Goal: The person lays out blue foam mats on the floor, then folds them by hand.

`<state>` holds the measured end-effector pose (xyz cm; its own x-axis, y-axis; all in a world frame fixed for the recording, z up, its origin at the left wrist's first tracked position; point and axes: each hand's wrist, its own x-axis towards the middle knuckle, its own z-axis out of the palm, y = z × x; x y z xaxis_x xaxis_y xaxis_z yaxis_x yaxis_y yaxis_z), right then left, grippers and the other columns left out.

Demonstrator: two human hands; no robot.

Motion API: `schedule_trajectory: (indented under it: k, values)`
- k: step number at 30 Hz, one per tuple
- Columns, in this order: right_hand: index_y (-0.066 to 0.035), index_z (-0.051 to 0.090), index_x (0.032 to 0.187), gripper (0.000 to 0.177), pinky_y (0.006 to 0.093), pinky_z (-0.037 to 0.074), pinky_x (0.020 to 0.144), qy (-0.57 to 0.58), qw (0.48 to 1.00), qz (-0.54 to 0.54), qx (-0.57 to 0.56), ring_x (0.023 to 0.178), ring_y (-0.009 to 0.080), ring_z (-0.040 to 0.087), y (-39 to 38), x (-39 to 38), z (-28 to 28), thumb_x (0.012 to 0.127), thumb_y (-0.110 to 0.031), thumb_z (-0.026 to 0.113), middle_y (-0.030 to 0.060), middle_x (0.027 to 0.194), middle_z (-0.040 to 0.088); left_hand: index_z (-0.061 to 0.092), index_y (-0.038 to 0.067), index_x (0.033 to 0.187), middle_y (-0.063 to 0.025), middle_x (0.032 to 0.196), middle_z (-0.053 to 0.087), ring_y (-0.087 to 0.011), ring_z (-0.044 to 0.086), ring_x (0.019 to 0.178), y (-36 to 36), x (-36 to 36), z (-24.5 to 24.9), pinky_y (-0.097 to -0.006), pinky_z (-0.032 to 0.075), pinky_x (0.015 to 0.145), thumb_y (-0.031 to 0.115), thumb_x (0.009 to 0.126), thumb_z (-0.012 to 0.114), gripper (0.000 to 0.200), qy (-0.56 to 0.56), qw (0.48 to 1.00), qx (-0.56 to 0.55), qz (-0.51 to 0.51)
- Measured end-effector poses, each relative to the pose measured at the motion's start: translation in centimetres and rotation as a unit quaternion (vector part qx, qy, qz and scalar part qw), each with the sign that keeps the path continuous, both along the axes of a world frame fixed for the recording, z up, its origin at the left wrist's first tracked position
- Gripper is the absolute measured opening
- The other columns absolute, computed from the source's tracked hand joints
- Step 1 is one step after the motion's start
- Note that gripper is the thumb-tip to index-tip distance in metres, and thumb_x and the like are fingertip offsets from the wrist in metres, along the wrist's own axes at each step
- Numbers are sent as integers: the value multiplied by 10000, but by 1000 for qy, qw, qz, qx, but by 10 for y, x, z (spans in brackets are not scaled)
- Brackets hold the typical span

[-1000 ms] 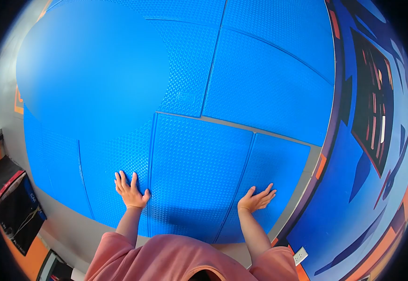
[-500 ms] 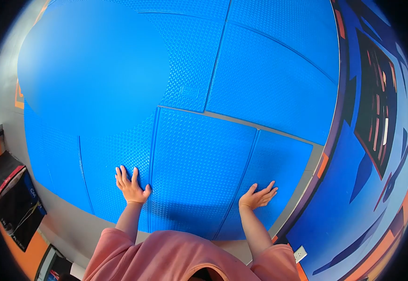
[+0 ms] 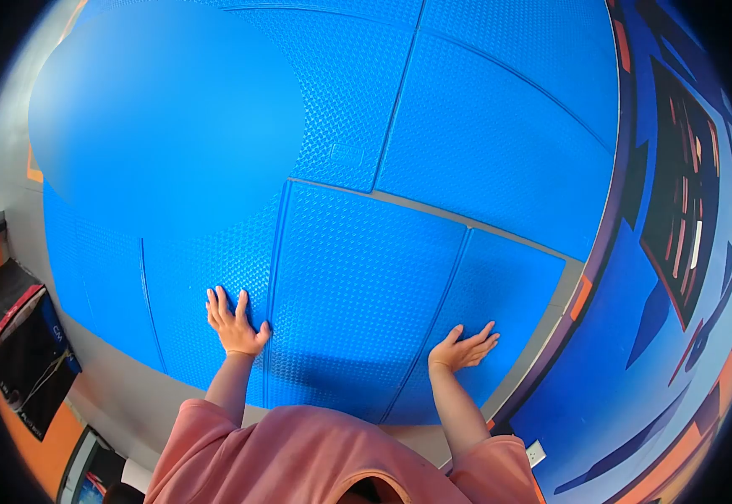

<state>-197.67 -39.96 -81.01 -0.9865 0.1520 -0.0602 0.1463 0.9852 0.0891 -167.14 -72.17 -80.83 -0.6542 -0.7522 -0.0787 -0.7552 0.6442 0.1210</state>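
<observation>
A large blue textured folding mat (image 3: 358, 286) lies on the grey floor, its panels divided by straight crease lines. My left hand (image 3: 237, 324) rests on it with fingers spread, just left of a crease. On the right-hand panel lies my right hand (image 3: 464, 348), palm down, fingers stretched out and pointing to the right. Neither hand grips anything. Beyond this mat lies another blue mat (image 3: 500, 143) with the same texture. A narrow grey gap runs between the two toward the right.
A blue wall (image 3: 588, 395) with a painted mural rises on the right, with a white socket (image 3: 535, 454) low down. At left stand a black box (image 3: 34, 361) and an orange panel (image 3: 34, 428). Grey floor (image 3: 122, 378) borders the mat. A blurred round patch hides the upper left.
The view has shifted slightly, so the mats and both hands appear a little higher in it. Both hands stay flat on the near mat.
</observation>
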Motion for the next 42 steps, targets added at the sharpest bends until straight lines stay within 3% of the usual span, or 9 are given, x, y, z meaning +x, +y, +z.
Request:
schedule_trajectory:
  k: [14,26,42]
  values:
    - [-185,173,1633,770,607,132,1187,-4,1000,-5,1,1545,408,102,2,1,-2,1002,-524,454,211,1679,85,475,184,1476,-271,1616,252,-509,175,1508,0,0,1,-660,144,1186,592,825,564,773,-2,1000,2,4]
    - [-190,176,1632,750,610,135,1184,5,1000,2,0,1546,399,111,0,2,0,1012,-537,414,212,1680,92,452,175,1498,-269,1625,237,-505,170,1512,0,-1,4,-666,153,1182,504,777,618,810,6,1000,8,2]
    - [-238,209,1622,737,592,168,1184,49,999,8,-1,1540,384,148,6,7,-8,1004,-529,489,196,1676,132,476,206,1484,-269,1619,249,-494,168,1513,1,-3,15,-649,151,1189,460,741,691,815,21,999,28,15]
